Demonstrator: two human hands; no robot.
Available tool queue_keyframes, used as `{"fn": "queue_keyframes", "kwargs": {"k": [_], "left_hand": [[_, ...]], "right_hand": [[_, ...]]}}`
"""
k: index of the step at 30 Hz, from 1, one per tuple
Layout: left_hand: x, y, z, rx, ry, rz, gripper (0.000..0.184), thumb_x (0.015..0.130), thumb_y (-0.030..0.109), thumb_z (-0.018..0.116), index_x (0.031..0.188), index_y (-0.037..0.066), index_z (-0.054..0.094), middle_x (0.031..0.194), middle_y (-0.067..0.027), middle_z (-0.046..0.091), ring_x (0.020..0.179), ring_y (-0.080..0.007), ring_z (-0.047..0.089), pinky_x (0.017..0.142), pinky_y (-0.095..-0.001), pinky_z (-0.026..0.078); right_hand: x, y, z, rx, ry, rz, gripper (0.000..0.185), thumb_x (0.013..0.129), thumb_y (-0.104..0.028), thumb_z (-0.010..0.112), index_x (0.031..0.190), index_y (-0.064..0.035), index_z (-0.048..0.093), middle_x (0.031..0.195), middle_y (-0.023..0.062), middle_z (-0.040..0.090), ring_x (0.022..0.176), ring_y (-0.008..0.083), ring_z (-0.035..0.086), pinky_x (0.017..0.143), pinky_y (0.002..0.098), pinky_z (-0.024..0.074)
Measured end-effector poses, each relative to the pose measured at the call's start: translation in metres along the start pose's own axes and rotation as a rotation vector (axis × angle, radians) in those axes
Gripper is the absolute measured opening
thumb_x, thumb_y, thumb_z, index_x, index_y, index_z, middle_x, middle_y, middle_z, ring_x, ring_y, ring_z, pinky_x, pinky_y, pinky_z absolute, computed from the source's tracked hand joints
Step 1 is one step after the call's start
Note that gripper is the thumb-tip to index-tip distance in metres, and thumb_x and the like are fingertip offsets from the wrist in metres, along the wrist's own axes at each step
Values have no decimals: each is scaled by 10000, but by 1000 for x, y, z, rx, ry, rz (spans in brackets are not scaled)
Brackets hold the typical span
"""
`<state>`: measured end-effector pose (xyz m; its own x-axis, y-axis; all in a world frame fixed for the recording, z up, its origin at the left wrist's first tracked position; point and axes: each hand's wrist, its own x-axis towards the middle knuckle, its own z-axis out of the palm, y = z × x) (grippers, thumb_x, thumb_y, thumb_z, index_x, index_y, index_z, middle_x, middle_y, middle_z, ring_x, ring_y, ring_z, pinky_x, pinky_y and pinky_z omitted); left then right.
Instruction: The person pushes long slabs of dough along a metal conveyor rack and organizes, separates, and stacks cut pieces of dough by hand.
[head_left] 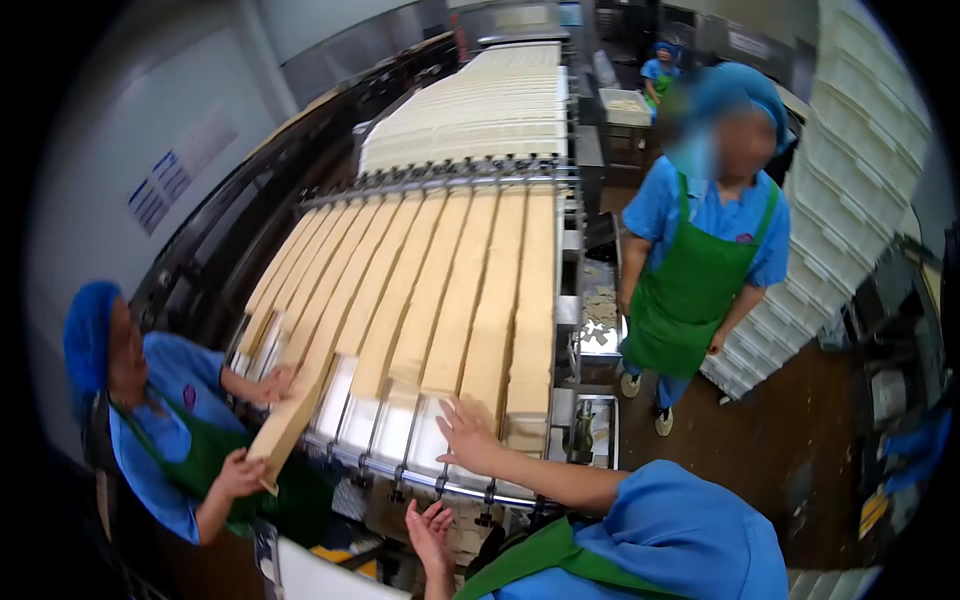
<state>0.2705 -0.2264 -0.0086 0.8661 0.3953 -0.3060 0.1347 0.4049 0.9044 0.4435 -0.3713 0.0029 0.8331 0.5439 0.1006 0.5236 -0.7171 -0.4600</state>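
Note:
Several long, pale beige slabs (400,290) lie side by side on a slatted conveyor; I cannot tell what they are made of. My right hand (466,434) is stretched over the near end of the slabs, fingers spread, at the end of one slab (487,370). Whether it touches the slab is hard to tell. Below the conveyor's front rail (400,477), my left hand (430,532) is held palm up with its fingers apart and nothing in it. White slats (362,418) show in front of the slab ends.
At left, a co-worker (170,430) holds the near end of a slab (293,425) in both hands. Another person (705,240) stands right of the conveyor, beside stacked white trays (850,180). A third person (660,72) is at the back. A metal tray (600,305) holds beige scraps.

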Motion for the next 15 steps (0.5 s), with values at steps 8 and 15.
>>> {"fn": "queue_keyframes", "kwargs": {"k": [8, 15], "left_hand": [[-93, -32, -147, -54, 572, -24, 328, 972, 228, 474, 1262, 76, 466, 1000, -62, 585, 881, -142, 598, 739, -267, 499], [-185, -58, -231, 150, 1255, 84, 293, 911, 113, 527, 1190, 32, 490, 883, -66, 537, 753, -144, 538, 681, -275, 463]], "right_hand": [[31, -48, -109, 594, 586, -180, 610, 856, -233, 546, 1358, 46, 340, 1389, 246, 342, 1305, 335, 318, 1088, 443, 276], [70, -170, -139, 753, 741, -509, 461, 934, -172, 357, 1319, 79, 394, 1323, 224, 455, 1235, 311, 436, 1096, 421, 291]]}}
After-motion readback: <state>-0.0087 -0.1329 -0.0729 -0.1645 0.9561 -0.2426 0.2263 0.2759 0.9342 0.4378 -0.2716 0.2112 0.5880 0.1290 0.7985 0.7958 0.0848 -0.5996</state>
